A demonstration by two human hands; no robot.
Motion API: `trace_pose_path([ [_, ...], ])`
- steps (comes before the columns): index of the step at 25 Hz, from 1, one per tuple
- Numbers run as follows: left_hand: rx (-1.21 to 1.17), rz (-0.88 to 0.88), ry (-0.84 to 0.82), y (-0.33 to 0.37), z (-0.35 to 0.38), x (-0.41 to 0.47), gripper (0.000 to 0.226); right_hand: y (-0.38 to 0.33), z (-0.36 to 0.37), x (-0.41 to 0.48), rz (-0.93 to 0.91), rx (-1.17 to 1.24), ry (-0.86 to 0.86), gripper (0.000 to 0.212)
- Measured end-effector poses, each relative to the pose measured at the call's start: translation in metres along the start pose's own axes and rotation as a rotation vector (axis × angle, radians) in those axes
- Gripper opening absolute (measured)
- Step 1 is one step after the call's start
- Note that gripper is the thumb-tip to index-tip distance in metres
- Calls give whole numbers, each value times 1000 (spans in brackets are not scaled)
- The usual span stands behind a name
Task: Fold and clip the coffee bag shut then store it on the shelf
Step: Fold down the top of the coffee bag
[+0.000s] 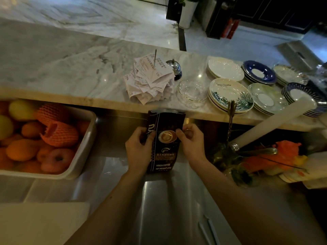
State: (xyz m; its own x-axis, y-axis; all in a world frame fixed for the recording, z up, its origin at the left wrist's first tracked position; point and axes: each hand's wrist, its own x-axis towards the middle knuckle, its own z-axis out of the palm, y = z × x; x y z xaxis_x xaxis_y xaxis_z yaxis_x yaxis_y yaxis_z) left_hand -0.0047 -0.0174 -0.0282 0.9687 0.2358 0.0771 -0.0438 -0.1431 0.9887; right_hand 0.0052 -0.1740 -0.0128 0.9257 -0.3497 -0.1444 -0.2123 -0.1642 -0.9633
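Observation:
A dark coffee bag (165,152) with a printed coffee cup and the words "BAKED COFFEE" stands upright on the steel counter (159,200), just below the marble ledge. Its top edge looks open and unfolded. My left hand (139,149) grips the bag's left side at mid-height. On the opposite side, my right hand (192,144) holds the right edge with thumb and fingers against the front. No clip shows in either hand.
A metal tray of oranges and apples (85,149) sits at the left. On the marble ledge (70,68) are spiked receipts (150,78), a call bell (174,67), a glass dish (192,91) and stacked plates (230,96). Flowers (265,156) crowd the right.

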Motion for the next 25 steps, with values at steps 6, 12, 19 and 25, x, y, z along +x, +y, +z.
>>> trace_pose_path([
  [6, -72, 39, 44, 41, -13, -61, 17, -16, -33, -67, -55, 91, 52, 9],
  [12, -161, 77, 117, 92, -20, -143, 15, -42, -79, -152, -137, 209, 95, 10],
  [19, -155, 136, 133, 155, -19, -235, 9, -64, -144, -233, -142, 398, 55, 8],
  [25, -95, 139, 95, 196, -15, -283, 16, -78, -174, -274, -127, 461, 80, 9],
])
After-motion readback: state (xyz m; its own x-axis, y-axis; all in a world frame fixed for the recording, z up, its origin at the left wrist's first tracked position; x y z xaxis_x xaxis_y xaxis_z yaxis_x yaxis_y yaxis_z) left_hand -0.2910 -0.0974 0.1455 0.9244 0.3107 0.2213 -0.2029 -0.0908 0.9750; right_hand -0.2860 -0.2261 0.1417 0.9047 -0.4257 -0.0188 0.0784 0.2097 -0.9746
